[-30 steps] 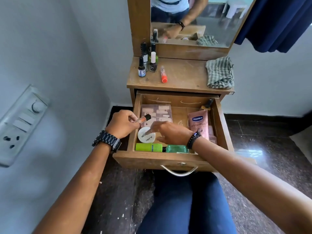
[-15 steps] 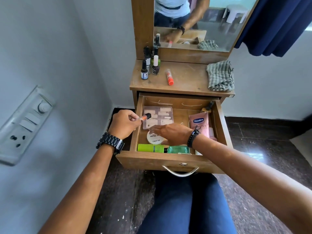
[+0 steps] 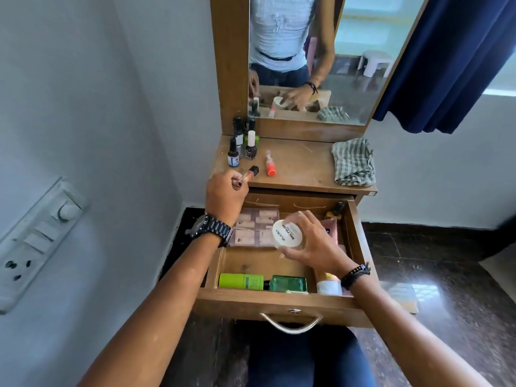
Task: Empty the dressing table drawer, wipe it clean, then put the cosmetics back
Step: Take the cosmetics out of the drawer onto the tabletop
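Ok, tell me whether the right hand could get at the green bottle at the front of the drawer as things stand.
Probably not right away. The way to the green bottle looks open from above, just nearer than the right hand, but that hand is already holding the white round tub and would need to set it down first.

Left hand: risen from the drawer's edge to the tabletop edge, small tube pinched.
Right hand: lifted the round white tub off the drawer floor.
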